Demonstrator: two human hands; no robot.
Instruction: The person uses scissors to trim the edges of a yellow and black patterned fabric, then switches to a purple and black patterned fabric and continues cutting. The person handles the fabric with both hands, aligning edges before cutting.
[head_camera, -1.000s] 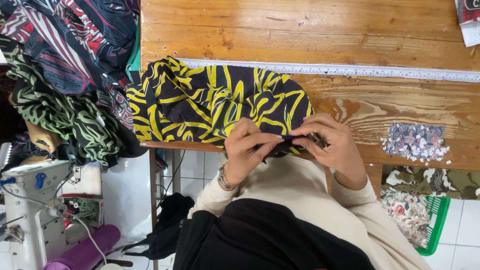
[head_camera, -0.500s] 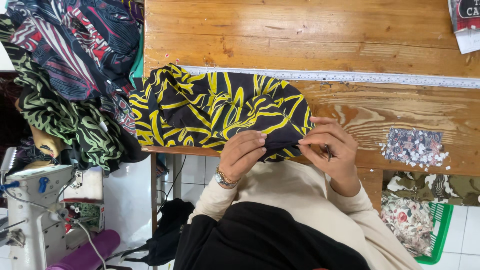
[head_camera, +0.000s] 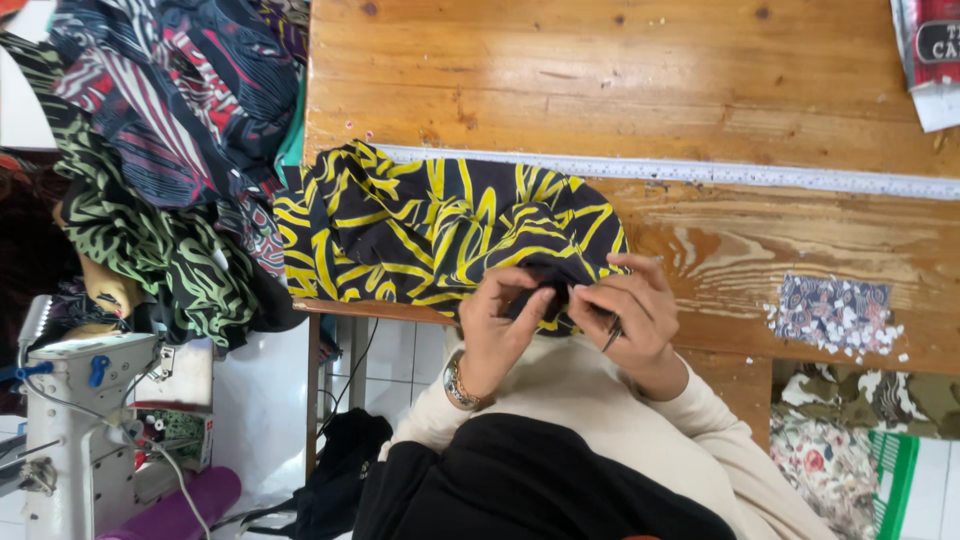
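Black-and-yellow cloth (head_camera: 440, 225) lies bunched at the wooden tabletop's (head_camera: 620, 80) six o'clock edge; left hand (head_camera: 500, 325) and right hand (head_camera: 630, 310), fingers closed, pinch its near hem, nine o'clock of fabric scraps (head_camera: 835, 315).

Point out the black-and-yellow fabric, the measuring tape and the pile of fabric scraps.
black-and-yellow fabric (head_camera: 430, 235), head view, middle of the bunched cloth.
measuring tape (head_camera: 760, 176), head view, middle of the white strip.
pile of fabric scraps (head_camera: 832, 313), head view, centre of the pile.
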